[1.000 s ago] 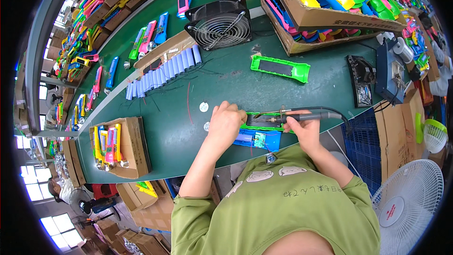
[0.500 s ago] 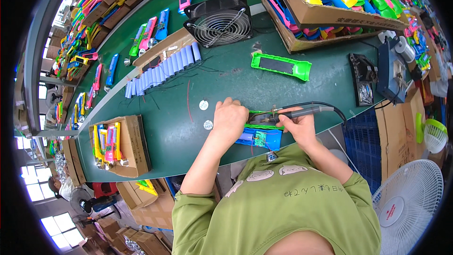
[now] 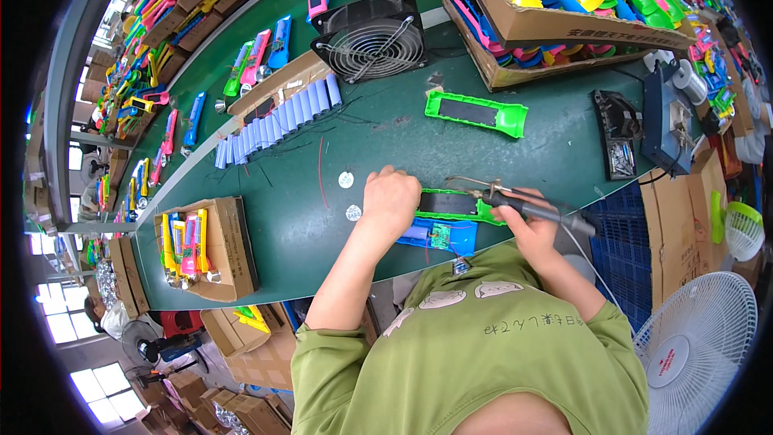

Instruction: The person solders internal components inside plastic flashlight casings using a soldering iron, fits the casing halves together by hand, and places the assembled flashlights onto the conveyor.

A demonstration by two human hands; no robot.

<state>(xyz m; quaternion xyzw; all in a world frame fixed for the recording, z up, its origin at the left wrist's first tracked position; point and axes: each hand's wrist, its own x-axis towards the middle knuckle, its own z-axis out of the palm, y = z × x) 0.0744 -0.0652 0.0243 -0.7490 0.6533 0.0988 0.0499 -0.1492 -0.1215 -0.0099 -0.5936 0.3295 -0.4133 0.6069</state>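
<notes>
Left hand (image 3: 392,200) closed in a loose fist, pressing down on the left end of the green casing (image 3: 451,205), which lies on the green bench (image 3: 306,234) near its front edge. What the fingers pinch underneath is hidden. Right hand (image 3: 527,224) wrapped around the dark handle of a soldering iron (image 3: 515,203); the metal tip points left, over the casing's top edge.

Just below the casing, touching it: blue battery cells with a small circuit board (image 3: 439,235), red wires running off them.

Left of the casing: two small round discs (image 3: 349,196) and a loose red wire (image 3: 320,173). Above the casing, well apart: a second green casing (image 3: 477,112). Further above and left: a black fan (image 3: 372,35) and a row of pale blue cells (image 3: 278,125).

Risks, judged:
- Hot tip close to the left fingers; a slip could burn them.
- Tip resting on plastic would melt the casing.
- Cable (image 3: 580,234) trails off the bench edge; a snag could jerk the iron.
- Stray solder across the board could short the cells.
</notes>
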